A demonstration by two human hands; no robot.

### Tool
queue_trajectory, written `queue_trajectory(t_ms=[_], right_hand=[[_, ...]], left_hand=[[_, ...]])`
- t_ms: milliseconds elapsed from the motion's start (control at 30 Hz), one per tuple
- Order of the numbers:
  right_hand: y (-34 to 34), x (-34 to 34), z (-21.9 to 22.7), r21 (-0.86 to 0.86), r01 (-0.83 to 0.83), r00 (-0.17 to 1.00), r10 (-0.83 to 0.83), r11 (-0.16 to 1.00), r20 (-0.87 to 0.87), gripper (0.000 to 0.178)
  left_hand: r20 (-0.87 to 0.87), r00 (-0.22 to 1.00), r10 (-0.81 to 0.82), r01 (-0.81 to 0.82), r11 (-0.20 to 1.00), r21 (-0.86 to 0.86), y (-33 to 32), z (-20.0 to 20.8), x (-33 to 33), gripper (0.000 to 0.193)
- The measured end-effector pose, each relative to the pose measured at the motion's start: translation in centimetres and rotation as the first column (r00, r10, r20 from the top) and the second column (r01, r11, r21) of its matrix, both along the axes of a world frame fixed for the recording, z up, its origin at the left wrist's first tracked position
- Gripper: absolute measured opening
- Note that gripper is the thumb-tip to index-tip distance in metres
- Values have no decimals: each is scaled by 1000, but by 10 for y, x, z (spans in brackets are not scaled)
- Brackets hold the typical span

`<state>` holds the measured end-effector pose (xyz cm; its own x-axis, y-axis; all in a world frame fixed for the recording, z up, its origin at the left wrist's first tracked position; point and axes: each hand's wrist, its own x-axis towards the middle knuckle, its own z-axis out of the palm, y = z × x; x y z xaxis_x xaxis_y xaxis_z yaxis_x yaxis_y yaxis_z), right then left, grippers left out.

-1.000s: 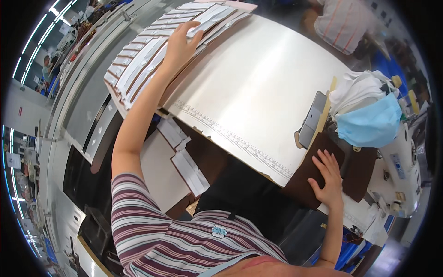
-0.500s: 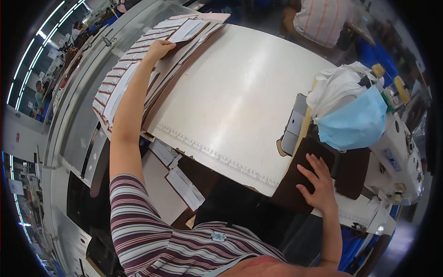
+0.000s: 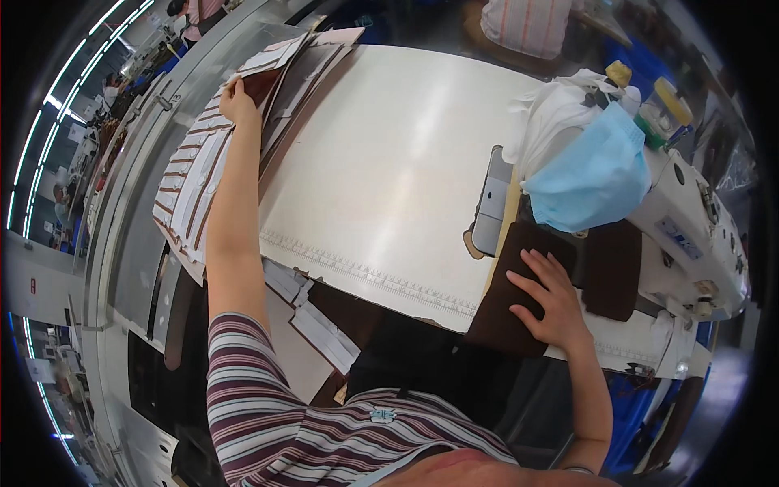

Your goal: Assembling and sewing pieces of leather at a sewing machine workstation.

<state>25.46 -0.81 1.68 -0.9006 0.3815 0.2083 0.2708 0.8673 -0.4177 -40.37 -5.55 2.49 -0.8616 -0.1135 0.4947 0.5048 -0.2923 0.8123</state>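
At the far left of the white work table, my left hand (image 3: 238,101) pinches the edge of a brown fabric piece (image 3: 264,86), whose dark side shows as it tilts up. White backing covers parts of it. Beneath and beside it spreads a stack of overlapping brown pieces with white strips (image 3: 191,174). My right hand (image 3: 556,302) lies flat, fingers spread, on a dark brown fabric piece (image 3: 503,316) at the table's right end. Another dark brown piece (image 3: 613,272) is just right of it, by the sewing machine (image 3: 677,191).
A light blue face mask (image 3: 596,174) and white cloth (image 3: 545,122) hang over the machine head. A grey phone-like device (image 3: 491,207) lies at the right of the white table top (image 3: 381,162). Below the table's front edge are more white-and-brown pieces (image 3: 324,334). A person in a striped top (image 3: 523,24) sits beyond.
My left hand has moved left across the stack and turned up the piece it pinches, baring more of its dark side. My right hand stays on the dark brown piece. The view has shifted slightly.
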Motion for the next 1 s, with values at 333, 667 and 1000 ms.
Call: queue_trajectory(t_ms=[333,667,1000], right_hand=[[6,5,-2,10,22,999,-22,1000,29,44],[2,2,-2,-33,25,999,-24,999,42,43],[4,0,2,-17,38,999,-37,999,38,42]], left_hand=[[-644,684,-342,-406,555,-726,8,14,62,23],[-357,924,-135,-213,595,-775,25,-20,-1,27],[-231,969,84,-215,746,-630,30,-37,-58,35]])
